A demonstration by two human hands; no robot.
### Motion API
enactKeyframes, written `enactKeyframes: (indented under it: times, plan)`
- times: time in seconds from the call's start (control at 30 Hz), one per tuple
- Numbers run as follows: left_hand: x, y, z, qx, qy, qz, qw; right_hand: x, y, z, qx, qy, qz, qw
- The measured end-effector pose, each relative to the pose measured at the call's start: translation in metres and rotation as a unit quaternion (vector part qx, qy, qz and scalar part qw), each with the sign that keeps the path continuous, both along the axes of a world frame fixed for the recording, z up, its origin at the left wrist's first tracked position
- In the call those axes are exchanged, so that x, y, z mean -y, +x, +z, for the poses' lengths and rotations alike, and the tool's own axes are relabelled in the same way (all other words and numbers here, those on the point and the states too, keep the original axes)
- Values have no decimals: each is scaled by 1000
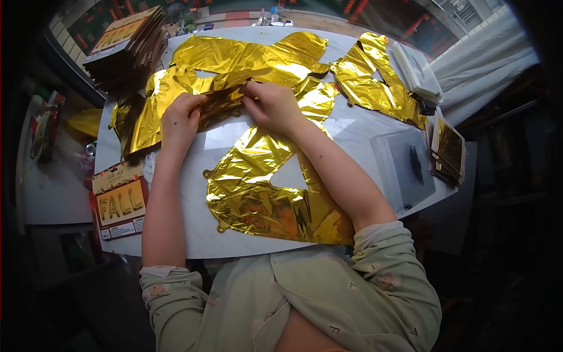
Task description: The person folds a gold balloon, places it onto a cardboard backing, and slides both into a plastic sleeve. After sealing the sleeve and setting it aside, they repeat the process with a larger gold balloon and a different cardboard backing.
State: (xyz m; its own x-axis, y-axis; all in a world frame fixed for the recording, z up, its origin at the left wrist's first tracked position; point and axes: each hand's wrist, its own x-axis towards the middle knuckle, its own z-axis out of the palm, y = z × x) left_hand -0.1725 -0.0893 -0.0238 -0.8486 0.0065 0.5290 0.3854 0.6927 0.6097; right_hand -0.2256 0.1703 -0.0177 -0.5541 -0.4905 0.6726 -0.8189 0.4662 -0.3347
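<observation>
Between my left hand and my right hand, a strip of gold foil balloon is pinched, folded and creased; its underside looks dark. Closed fingers grip it on both sides. Nearer my body, under my right forearm, lies a flat, uninflated letter balloon in gold foil with a triangular hole and small tabs. More gold foil balloon spreads flat behind my hands. At the back right another flat foil letter balloon shows a triangular opening.
A tall stack of printed cards stands at the back left. One FALL package card lies by my left forearm. On the right are a clear plastic box, a pile of clear bags and cards with gold foil.
</observation>
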Motion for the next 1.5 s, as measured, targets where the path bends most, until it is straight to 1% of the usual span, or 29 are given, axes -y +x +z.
enactKeyframes:
  times: [0.07, 0.17, 0.2, 0.27, 0.37, 0.4, 0.47, 0.53, 0.57, 0.63, 0.67, 0.73, 0.77, 0.83, 0.87, 0.93, 0.97, 1.0, 1.03, 1.07, 1.17, 1.23, 1.27, 1.3, 1.33, 1.37, 1.4, 1.43, 1.5]
  plan:
    - [-1, 0, -1, 13, -30, 33, 999, 0, 1, 2, 18, 10, -5, 1000]
    - [-15, 8, 16, 50, -14, 60, 997, 0, 1, 1, -3, -16, -1, 1000]
    - [-18, 11, 20, 50, -14, 59, 997, 0, 1, 1, 26, -13, -8, 1000]
    - [-21, 16, 26, 42, -88, 67, 993, -1, 1, 1, 54, -11, -15, 998]
    - [-21, 16, 24, 34, -74, 38, 996, 0, 1, 0, 94, -10, -19, 995]
    - [-20, 15, 24, 34, -74, 38, 996, 2, 1, -2, 113, -33, -21, 993]
    - [-20, 12, 22, -50, -104, 63, 991, 3, 0, -4, 132, -56, -23, 989]
    - [-25, 16, 31, -63, -42, 88, 993, 3, -1, -4, 108, -82, -15, 991]
    - [-22, 14, 29, -100, -30, 103, 989, 2, -2, -4, 108, -82, -15, 991]
    - [-18, 12, 29, -125, 21, 133, 983, -2, -2, -1, 103, -3, -18, 994]
    - [-15, 13, 30, -143, 36, 135, 980, -1, -2, -1, 103, -3, -18, 995]
    - [-20, 19, 36, -213, 125, 151, 957, -1, -3, -4, 59, 1, -5, 998]
    - [-20, 22, 38, -276, 111, 149, 943, -1, -3, -5, 58, 1, -5, 998]
    - [-24, 31, 48, -372, 137, 115, 911, -2, -6, -8, 45, 33, -1, 998]
    - [-27, 41, 54, -422, 53, 113, 898, -1, -6, -9, 44, 33, 1, 998]
    - [-41, 55, 73, -440, 20, -27, 898, 2, -6, -6, 11, 42, 17, 999]
    - [-49, 63, 83, -395, -36, -79, 915, 0, -2, -3, 20, 65, -11, 998]
    - [-63, 67, 91, -364, -94, -98, 922, 0, 4, 3, 28, 88, -39, 995]
    - [-76, 66, 92, -335, -105, -134, 927, 10, -33, -61, 169, -201, 104, 959]
    - [-86, 68, 90, -306, -144, -148, 929, 7, -33, -59, 166, -200, 105, 960]
    - [-96, 60, 61, -251, -80, -140, 955, -19, -30, -38, 66, 21, 47, 997]
    - [-94, 55, 56, -262, -38, -114, 958, -36, -27, -14, -4, 170, 2, 985]
    - [-92, 54, 57, -264, -25, -101, 959, -33, -16, 42, 103, 180, 50, 977]
    - [-90, 54, 59, -266, -12, -88, 960, -34, -20, 46, 11, 97, 109, 989]
    - [-89, 55, 63, -270, -5, -93, 958, -36, -26, 50, 94, 139, 40, 985]
    - [-87, 54, 64, -272, -5, -92, 958, -44, -27, 54, 198, 35, 80, 976]
    - [-85, 54, 65, -268, -12, -112, 957, -46, -19, 71, 298, -70, 119, 945]
    - [-82, 53, 66, -264, -21, -131, 955, -53, -29, 70, 279, -88, 169, 941]
    - [-75, 49, 69, -259, -34, -135, 956, -59, -27, 86, 291, -94, 208, 929]
